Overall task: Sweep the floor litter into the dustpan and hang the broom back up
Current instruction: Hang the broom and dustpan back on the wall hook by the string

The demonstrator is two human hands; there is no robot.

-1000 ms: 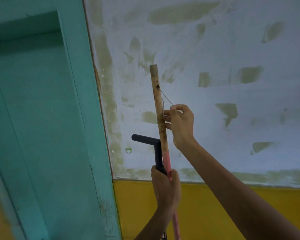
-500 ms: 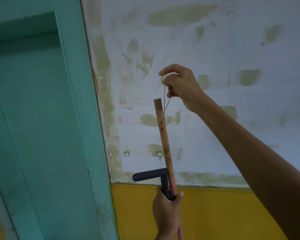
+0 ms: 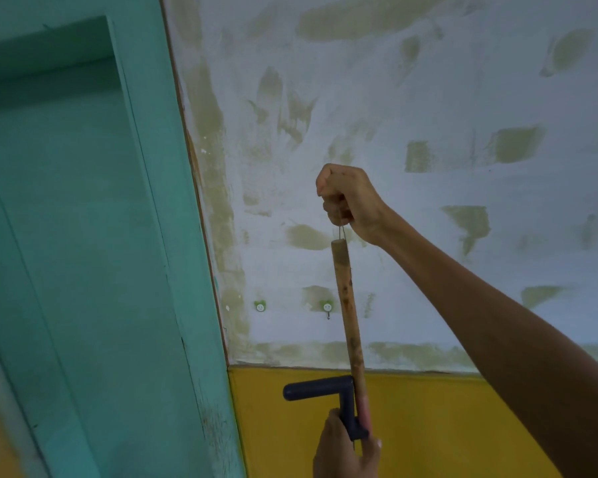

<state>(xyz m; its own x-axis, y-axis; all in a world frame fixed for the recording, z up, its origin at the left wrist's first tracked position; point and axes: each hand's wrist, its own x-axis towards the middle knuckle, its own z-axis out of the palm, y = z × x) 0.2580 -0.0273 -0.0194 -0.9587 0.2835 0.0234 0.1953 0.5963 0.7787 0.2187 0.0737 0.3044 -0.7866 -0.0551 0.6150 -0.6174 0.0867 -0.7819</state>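
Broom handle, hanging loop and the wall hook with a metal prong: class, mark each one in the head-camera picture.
broom handle [image 3: 348, 312], head view, middle of the wooden shaft.
hanging loop [image 3: 341, 232], head view, thin loop just above the handle's top.
wall hook [image 3: 327, 307], head view, its round smiley face.

1. Your broom handle [image 3: 347, 305] looks like bare wood or bamboo, matt and tan with dark blotches; near its lower end it takes on a smooth pink coating.
2. The dustpan handle [image 3: 320, 390] reads as dark navy plastic, smooth with a dull sheen.
3. A thin wire loop [image 3: 341, 231], likely metal, sits at the broom's top end.
4. The wall [image 3: 428, 98] has chalky, matt white paint, patchy with olive showing through; the lower band [image 3: 428, 426] is flat yellow paint.
5. The door frame [image 3: 173, 201] is teal-painted wood, matt and scuffed near the bottom.
6. The two wall hooks [image 3: 327, 307] appear to be glossy plastic.
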